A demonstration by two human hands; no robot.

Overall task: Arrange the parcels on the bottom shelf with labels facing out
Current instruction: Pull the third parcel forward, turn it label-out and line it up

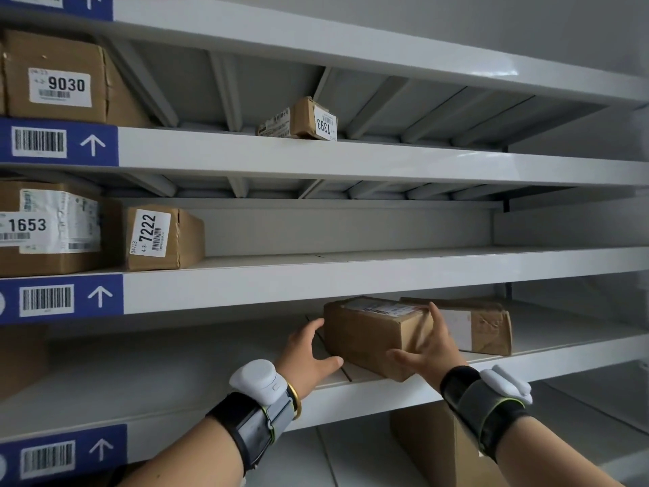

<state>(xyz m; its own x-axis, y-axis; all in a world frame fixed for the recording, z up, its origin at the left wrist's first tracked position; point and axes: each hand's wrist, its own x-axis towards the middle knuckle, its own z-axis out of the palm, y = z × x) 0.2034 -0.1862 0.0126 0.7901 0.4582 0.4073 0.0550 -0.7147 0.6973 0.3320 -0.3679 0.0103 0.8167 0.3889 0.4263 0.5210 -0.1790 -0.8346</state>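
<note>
A brown cardboard parcel lies on the lowest white shelf, its front corner past the shelf's edge and its printed label on the top face. My left hand rests against the parcel's left side with fingers spread. My right hand grips its right front corner, thumb under the bottom edge. Right behind it lies a second, flatter brown parcel with a white label on its front face.
On the shelf above stand parcels marked 1653 and 7222. Higher up are parcels 9030 and 7393. A cardboard box stands on the floor below the shelf. Another box is at the far left.
</note>
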